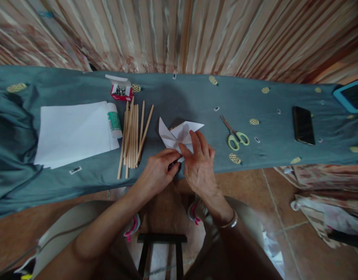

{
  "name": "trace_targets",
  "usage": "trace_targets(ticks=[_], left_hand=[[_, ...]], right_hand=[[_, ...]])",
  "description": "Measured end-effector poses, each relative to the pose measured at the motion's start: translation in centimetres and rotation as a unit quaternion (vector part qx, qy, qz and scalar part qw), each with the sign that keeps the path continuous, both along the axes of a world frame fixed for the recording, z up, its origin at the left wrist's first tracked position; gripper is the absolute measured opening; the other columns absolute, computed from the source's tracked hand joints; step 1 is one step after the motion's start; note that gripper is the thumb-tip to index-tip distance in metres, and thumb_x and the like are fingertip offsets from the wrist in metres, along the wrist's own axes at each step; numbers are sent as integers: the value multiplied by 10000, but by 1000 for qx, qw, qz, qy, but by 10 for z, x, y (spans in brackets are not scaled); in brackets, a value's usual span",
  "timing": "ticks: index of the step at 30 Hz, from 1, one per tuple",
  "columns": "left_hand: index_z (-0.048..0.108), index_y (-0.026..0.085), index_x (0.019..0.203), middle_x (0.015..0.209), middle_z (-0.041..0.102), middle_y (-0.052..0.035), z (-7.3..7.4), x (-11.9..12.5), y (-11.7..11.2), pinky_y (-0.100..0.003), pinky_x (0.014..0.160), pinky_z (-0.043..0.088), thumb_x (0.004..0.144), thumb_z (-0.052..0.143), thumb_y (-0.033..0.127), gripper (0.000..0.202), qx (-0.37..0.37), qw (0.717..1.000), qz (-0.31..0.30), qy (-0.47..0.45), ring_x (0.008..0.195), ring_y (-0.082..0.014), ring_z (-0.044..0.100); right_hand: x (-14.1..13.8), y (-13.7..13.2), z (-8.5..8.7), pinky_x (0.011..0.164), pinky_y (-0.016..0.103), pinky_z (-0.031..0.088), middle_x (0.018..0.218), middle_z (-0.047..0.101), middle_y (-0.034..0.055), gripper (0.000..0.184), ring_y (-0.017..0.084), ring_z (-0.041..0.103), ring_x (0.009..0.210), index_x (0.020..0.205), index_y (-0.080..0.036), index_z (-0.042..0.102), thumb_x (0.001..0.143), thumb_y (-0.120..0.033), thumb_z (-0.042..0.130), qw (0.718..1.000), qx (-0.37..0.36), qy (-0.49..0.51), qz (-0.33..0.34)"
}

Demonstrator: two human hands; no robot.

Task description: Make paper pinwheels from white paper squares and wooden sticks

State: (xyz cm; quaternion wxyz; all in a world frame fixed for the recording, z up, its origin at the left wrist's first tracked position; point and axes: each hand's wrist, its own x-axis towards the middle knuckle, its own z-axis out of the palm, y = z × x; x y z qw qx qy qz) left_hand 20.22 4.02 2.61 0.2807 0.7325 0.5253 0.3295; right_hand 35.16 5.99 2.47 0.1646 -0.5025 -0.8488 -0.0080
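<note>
A folded white paper shape (179,134) lies near the front edge of the table covered in grey-blue cloth (254,105). My right hand (199,163) rests on it with fingers stretched flat, pressing it down. My left hand (158,171) is beside it, fingers pinched at the paper's lower left edge; a small dark thing shows between them, too small to name. A bundle of wooden sticks (133,134) lies just left of my hands.
A stack of white sheets (74,132) and a glue tube (114,120) lie at left, a red box of clips (120,90) behind the sticks. Green-handled scissors (235,136) lie right of the paper, a dark phone (303,125) and a blue tablet (352,97) farther right. Curtains hang behind.
</note>
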Motion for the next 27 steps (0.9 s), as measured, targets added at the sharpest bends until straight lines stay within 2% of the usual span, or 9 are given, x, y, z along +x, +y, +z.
trace_targets(ticks=[8, 14, 20, 27], left_hand=[[685, 131, 941, 993, 708, -76, 2, 0, 0, -282, 876, 527, 820, 542, 85, 192, -9, 1000, 2, 3, 931, -182, 677], [681, 153, 943, 973, 707, -64, 1, -1, 0, -288, 839, 531, 829, 541, 96, 189, -12, 1000, 5, -1, 902, -179, 677], [679, 143, 960, 970, 714, -68, -3, -1, 0, -289, 838, 534, 826, 553, 89, 192, 3, 1000, 8, -18, 897, -177, 680], [684, 161, 960, 970, 720, -59, -6, -2, 1, -302, 836, 545, 810, 564, 93, 204, 2, 1000, 13, -11, 883, -180, 688]], right_hand=[[-7, 7, 7, 995, 459, 338, 1485, 403, 123, 253, 312, 248, 1419, 1097, -191, 624, 903, -144, 469, 999, -31, -40, 1], [-9, 14, 2, 989, 464, 353, 1449, 454, 91, 225, 311, 244, 1424, 992, -207, 663, 873, -147, 482, 999, -32, -18, 8], [-5, 10, -4, 1016, 471, 351, 1423, 485, 99, 304, 298, 261, 1420, 1064, -202, 656, 875, -129, 429, 999, -20, 27, 6], [5, 5, -7, 1057, 480, 345, 1486, 396, 110, 392, 281, 227, 1438, 1173, -181, 619, 872, -99, 382, 995, -40, 87, 3]])
